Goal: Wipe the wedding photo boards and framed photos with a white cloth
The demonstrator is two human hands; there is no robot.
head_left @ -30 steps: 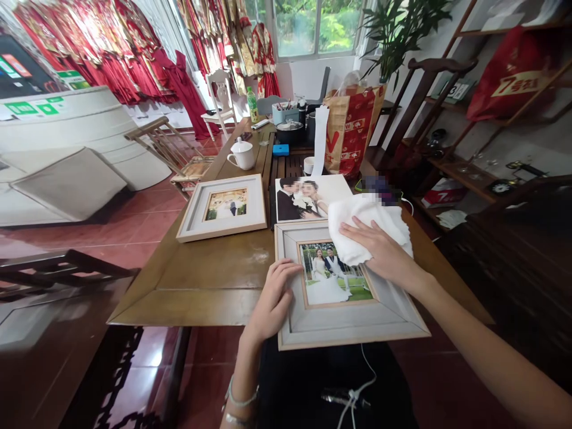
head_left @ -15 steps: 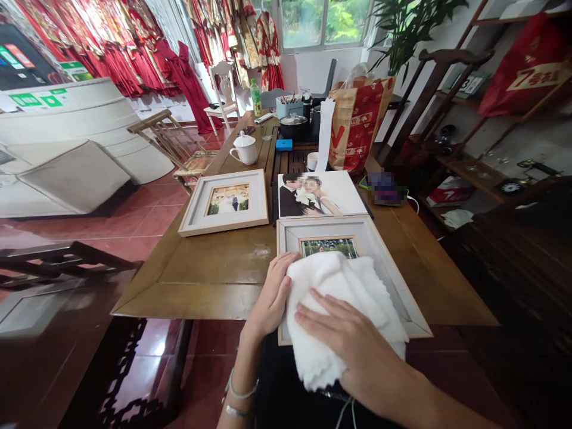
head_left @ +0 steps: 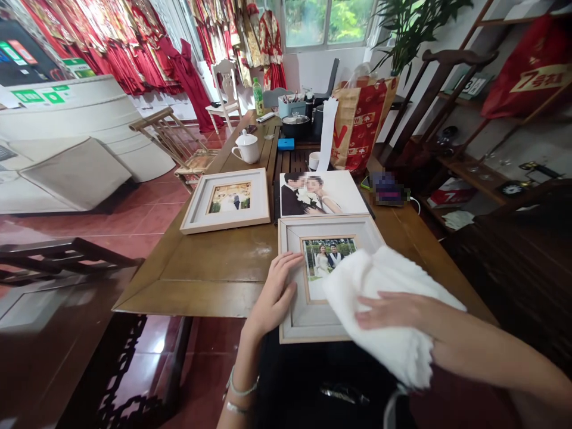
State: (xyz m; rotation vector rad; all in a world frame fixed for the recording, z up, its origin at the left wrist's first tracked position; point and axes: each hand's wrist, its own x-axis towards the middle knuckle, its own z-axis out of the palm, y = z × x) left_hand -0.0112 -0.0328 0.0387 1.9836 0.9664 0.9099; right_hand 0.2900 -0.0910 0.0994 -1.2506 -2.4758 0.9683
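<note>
A pale framed wedding photo (head_left: pixel 295 316) lies at the near edge of the wooden table (head_left: pixel 214 274). My left hand (head_left: pixel 273 296) lies flat on the frame's left border, fingers spread, holding it down. My right hand (head_left: pixel 395 311) presses a white cloth (head_left: pixel 379 286) onto the frame's lower right part, fingers stretched over the cloth. The cloth hides the frame's right side and hangs past its front edge.
A second framed photo (head_left: pixel 229 201) and an unframed wedding print (head_left: pixel 318 193) lie further back. Behind them stand a white lidded cup (head_left: pixel 247 148), a blue box, a pot, a green bottle and a red paper bag (head_left: pixel 360 122). Chairs stand left, shelves right.
My right hand swept the cloth from the frame's top right down across the picture, then over to its lower right. My left hand stayed on the left border.
</note>
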